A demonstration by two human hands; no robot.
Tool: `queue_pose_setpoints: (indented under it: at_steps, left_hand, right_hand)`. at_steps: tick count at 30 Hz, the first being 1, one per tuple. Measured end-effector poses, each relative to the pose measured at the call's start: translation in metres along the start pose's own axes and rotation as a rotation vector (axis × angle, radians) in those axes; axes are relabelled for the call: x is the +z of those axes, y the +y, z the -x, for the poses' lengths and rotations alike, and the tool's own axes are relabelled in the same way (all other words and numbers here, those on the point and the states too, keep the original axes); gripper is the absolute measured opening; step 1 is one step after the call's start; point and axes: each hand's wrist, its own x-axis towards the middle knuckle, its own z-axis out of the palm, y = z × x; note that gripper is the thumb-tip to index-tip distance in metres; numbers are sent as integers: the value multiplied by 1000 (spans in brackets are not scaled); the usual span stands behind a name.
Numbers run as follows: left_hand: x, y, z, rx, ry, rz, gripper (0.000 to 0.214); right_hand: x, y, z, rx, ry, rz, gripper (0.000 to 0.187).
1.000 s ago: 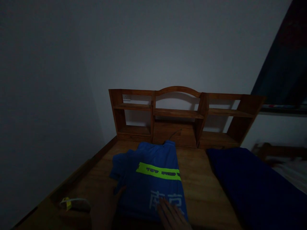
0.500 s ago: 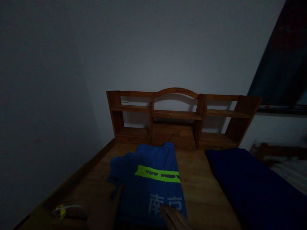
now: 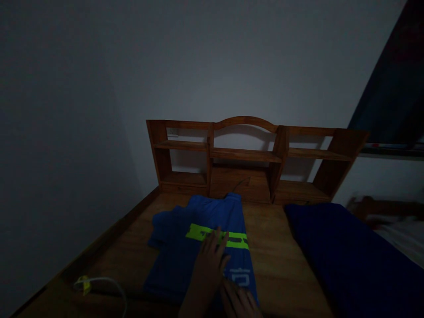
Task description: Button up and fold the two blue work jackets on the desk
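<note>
A blue short-sleeved shirt point(image 3: 177, 260) with a bright yellow-green stripe and white characters lies on the wooden surface, its collar toward the shelf unit. My left hand point(image 3: 212, 258) rests over the middle of the shirt, fingers stretched out and reaching the stripe. Just below and to its right, my right hand point(image 3: 239, 299) lies on the lower part of the shirt near the characters, with its fingers extended. The two hands are close together and cover part of the lettering.
A wooden shelf unit point(image 3: 245, 156) stands along the far edge of the wooden surface point(image 3: 274, 256). A dark blue mat or folded cloth point(image 3: 351, 260) lies to the right. At the lower left is a white cable point(image 3: 107, 279) with a yellow tag. Walls rise behind and at left.
My left hand has moved from the shirt's left edge onto its middle. The left side of the shirt now lies spread farther left at the bottom. My right hand stays near the characters.
</note>
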Motion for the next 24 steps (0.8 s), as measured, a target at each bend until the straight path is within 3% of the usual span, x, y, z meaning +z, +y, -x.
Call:
queue_pose_setpoints:
  at_steps: [4, 10, 14, 24]
  left_hand:
    - [16, 20, -6, 92, -83, 71, 46]
    - [12, 17, -1, 92, -51, 48, 45]
    - [13, 18, 0, 57, -24, 34, 44]
    - [12, 18, 2, 84, 6, 54, 44]
  right_hand:
    - [14, -1, 8, -40, 65, 54, 37]
    - [11, -3, -1, -93, 187, 141, 34]
    - [9, -5, -2, -55, 278, 145, 30]
    - [19, -6, 2, -56, 325, 137, 27]
